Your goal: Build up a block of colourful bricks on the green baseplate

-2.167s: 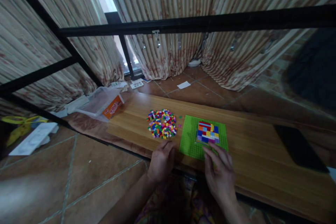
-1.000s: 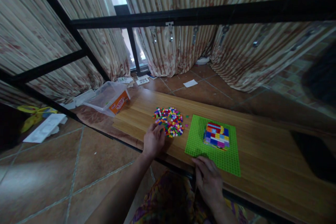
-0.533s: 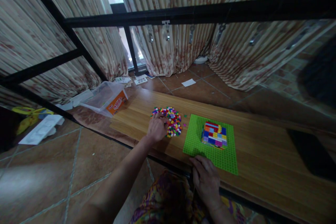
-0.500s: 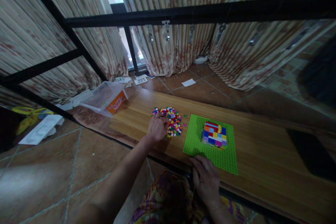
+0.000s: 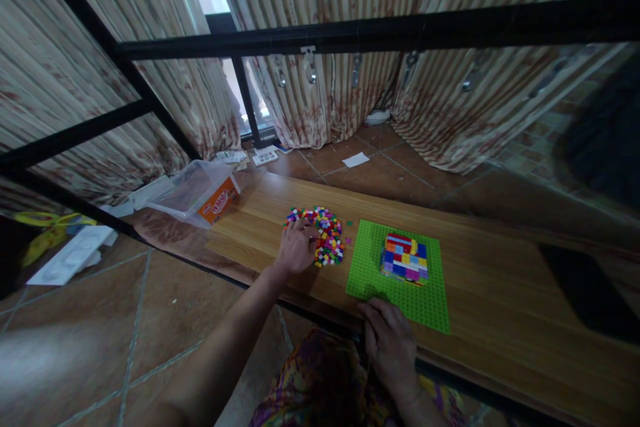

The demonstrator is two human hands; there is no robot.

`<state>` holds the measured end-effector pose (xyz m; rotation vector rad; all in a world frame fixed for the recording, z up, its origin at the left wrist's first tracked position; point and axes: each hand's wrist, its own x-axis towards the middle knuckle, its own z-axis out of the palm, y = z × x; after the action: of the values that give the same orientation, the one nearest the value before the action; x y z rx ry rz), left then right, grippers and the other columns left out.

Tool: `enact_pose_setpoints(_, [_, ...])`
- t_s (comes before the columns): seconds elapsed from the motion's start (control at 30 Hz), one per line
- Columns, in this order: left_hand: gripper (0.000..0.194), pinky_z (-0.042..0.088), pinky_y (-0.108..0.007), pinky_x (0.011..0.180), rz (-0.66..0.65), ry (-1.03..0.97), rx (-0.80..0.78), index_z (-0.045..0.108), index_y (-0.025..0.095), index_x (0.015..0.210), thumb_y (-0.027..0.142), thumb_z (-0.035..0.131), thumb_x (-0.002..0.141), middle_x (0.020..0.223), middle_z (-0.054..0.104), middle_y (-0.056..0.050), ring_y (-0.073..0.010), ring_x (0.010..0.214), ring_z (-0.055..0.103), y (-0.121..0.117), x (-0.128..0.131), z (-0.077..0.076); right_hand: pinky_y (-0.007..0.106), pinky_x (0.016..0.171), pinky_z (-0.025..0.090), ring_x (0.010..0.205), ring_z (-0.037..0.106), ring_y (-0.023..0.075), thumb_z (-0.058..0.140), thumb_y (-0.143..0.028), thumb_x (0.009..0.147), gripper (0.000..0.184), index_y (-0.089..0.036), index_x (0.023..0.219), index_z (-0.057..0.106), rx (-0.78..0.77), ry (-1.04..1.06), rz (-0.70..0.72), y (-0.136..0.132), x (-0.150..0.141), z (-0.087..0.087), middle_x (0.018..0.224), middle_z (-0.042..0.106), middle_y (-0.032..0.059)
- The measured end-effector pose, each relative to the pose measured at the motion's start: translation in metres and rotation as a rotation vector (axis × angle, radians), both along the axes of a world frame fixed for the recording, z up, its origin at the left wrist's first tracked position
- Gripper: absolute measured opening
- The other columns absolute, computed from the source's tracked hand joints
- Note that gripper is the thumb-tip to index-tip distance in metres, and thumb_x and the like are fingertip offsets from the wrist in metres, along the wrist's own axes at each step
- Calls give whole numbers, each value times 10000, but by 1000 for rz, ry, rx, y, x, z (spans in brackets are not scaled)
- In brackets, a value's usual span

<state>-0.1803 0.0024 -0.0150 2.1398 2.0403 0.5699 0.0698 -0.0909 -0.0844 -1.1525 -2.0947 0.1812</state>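
My left hand point(image 5: 296, 248) rests on the left part of a pile of small coloured building bricks point(image 5: 330, 240), palm down. Its fingers are bent and look apart, though the tips are partly lost among the bricks. Beside the near edge of a green baseplate point(image 5: 363, 260), my right hand point(image 5: 391, 337) is closed, fingers curled together. What it holds, if anything, is hidden. On the baseplate stands a block of stacked building bricks point(image 5: 406, 259) in red, blue, yellow, orange and purple.
A clear plastic box point(image 5: 193, 193) with an orange label lies at the left end of the wooden table point(image 5: 480, 280). A dark flat object point(image 5: 590, 293) is at the right. Black metal bars point(image 5: 350, 38) cross beyond the table, before striped curtains.
The view has shifted slightly. My left hand stays over the brick pile with a small movement of its fingers. My right hand and the stacked block keep their places.
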Motion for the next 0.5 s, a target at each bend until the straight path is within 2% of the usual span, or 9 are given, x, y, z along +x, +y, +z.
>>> enact_pose_setpoints(0.13, [200, 408, -407, 979, -25, 41, -67, 703, 222, 885, 171, 532, 794, 1136, 610, -65, -239, 1098, 515, 2, -1, 2, 387, 816, 486, 929, 575, 214, 468, -139, 904, 238, -219, 1057, 632, 5, -1, 7, 0, 0, 0, 1006, 619, 65])
enact_pose_setpoints(0.37, [209, 410, -384, 960, -48, 59, -93, 686, 187, 794, 146, 482, 814, 1098, 615, -81, -222, 1041, 538, 6, 3, 5, 376, 805, 489, 918, 576, 212, 468, -122, 896, 249, -217, 1056, 633, -5, 4, -2, -1, -2, 2, 991, 623, 64])
enact_pose_setpoints(0.5, [224, 399, -397, 980, -59, 33, -63, 685, 196, 861, 137, 475, 810, 1110, 611, -79, -223, 1063, 528, 2, 0, 5, 375, 808, 486, 921, 577, 213, 470, -133, 898, 245, -220, 1057, 635, 2, 5, -1, 0, -1, 0, 993, 626, 63])
